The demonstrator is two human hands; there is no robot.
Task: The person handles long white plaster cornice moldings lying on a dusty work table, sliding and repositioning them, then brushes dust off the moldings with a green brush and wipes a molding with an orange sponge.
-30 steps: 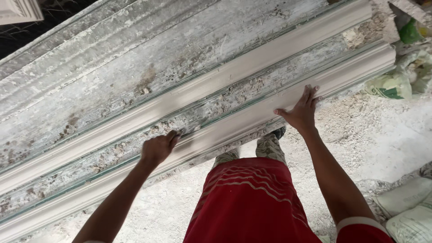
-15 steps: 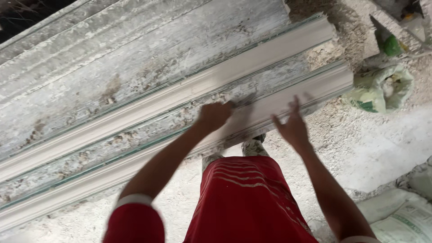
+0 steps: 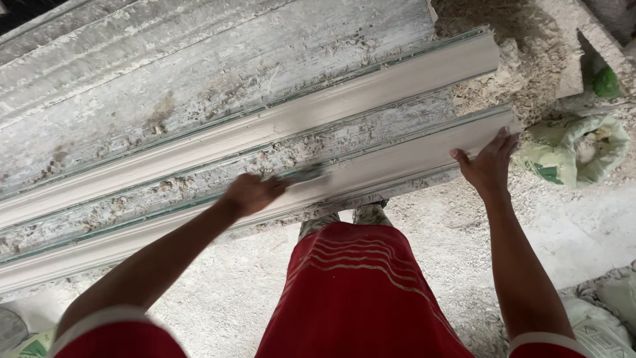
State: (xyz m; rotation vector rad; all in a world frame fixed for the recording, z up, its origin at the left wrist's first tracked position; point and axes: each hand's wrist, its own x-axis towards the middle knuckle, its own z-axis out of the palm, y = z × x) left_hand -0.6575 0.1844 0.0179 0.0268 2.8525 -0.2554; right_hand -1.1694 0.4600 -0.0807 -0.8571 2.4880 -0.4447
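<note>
Two long pale plaster mouldings lie side by side on a rough grey slab (image 3: 218,73). The near moulding (image 3: 391,169) runs from lower left to upper right, and the far moulding (image 3: 344,106) lies parallel behind it. My left hand (image 3: 250,193) is blurred over the near moulding, closed on a flat grey tool (image 3: 306,175) that lies along the strip. My right hand (image 3: 489,166) rests flat with fingers spread on the right end of the near moulding. My red shorts (image 3: 358,292) fill the bottom centre.
A green and white sack (image 3: 576,149) with rubble sits on the ground right of the moulding ends. More sacks (image 3: 599,325) lie at the lower right. The ground (image 3: 245,292) is covered with white dust and plaster crumbs. A broken block (image 3: 583,53) lies at the upper right.
My left hand has slid along the near moulding and now shows a flat tool. My right hand has moved right to the moulding's end. The view has shifted to the right.
</note>
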